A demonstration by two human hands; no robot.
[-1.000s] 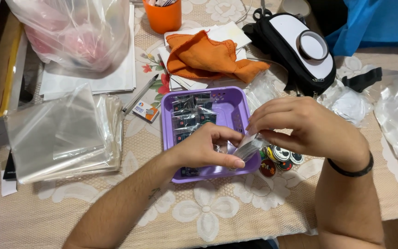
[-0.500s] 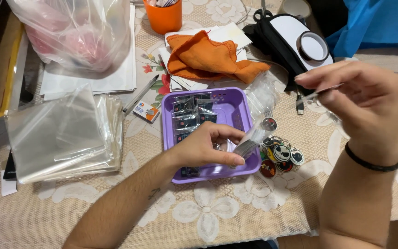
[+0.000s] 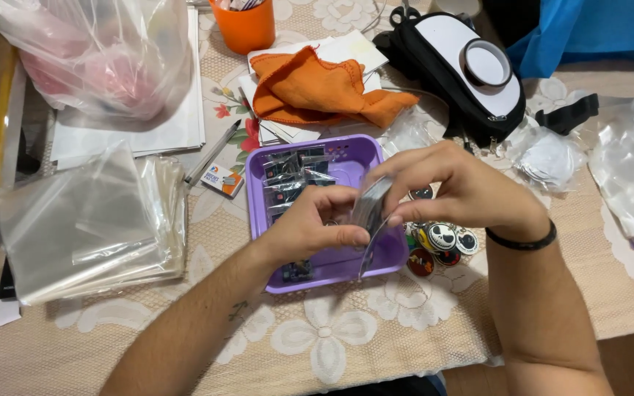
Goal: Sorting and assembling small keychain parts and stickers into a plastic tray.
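Both hands meet over the purple tray (image 3: 346,155), pinching one small clear plastic sleeve (image 3: 370,220) between them. The left hand (image 3: 310,227) grips the sleeve's near side with thumb and fingers closed on it; the right hand (image 3: 456,187) curls over its top edge, fingertips closed on the plastic. The tray holds more small packed sleeves (image 3: 291,172) along its left side. Just right of the tray lies a cluster of round badges (image 3: 442,242). Beyond it sit an orange cloth (image 3: 317,88) and a black-and-white pouch (image 3: 456,66). A stack of empty clear bags (image 3: 82,227) lies at the left of the bench (image 3: 332,345).
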